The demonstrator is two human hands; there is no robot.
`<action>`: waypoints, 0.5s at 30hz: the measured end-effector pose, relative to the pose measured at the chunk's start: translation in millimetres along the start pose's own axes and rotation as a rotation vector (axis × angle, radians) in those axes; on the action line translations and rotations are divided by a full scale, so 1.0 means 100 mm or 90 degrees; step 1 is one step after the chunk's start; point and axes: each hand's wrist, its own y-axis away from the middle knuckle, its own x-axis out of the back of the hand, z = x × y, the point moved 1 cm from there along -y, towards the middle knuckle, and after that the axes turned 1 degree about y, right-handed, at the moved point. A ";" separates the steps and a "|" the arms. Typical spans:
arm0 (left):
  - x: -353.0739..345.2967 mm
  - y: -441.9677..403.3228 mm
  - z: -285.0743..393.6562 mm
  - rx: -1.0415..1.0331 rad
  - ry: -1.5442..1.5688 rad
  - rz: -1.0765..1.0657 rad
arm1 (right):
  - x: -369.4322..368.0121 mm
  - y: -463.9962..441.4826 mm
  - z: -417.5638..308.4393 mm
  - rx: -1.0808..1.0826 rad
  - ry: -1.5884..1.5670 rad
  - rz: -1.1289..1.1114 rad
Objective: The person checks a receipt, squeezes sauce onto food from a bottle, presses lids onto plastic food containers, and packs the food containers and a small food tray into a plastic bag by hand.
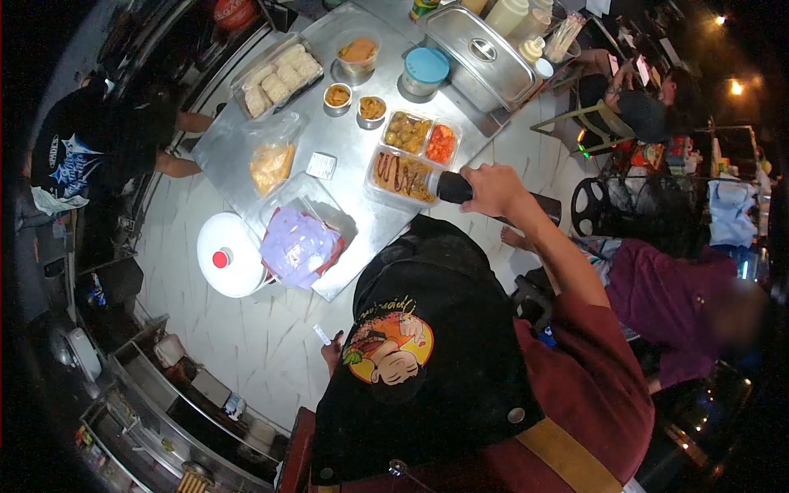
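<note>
My right hand (496, 191) is wrapped round a black cylindrical container (454, 187), tilted with its end over a clear tray. In that tray lies brown food with dark sauce stripes (403, 174); green pieces (407, 131) and red cubes (440, 143) fill the compartments behind it. Low on the left, beside the black apron, my left hand (333, 349) is closed on a small white strip (321, 334), away from the table. A white label (321, 166) lies on the metal table left of the tray.
On the metal table (370, 238) stand two small cups (337, 96), a blue-lidded tub (426, 66), a box of pale rolls (278, 78), a bagged item (271, 164) and purple gloves (297, 246). A white lidded bucket (230, 255) is beside it. Other people stand or sit on both sides.
</note>
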 end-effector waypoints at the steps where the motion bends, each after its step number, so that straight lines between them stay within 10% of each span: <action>1: 0.00 0.00 0.02 0.002 0.003 0.003 | 0.01 0.00 0.00 0.014 -0.003 -0.007; 15: -0.08 0.10 0.11 0.046 0.040 0.027 | -0.13 0.15 0.17 -0.004 0.006 -0.059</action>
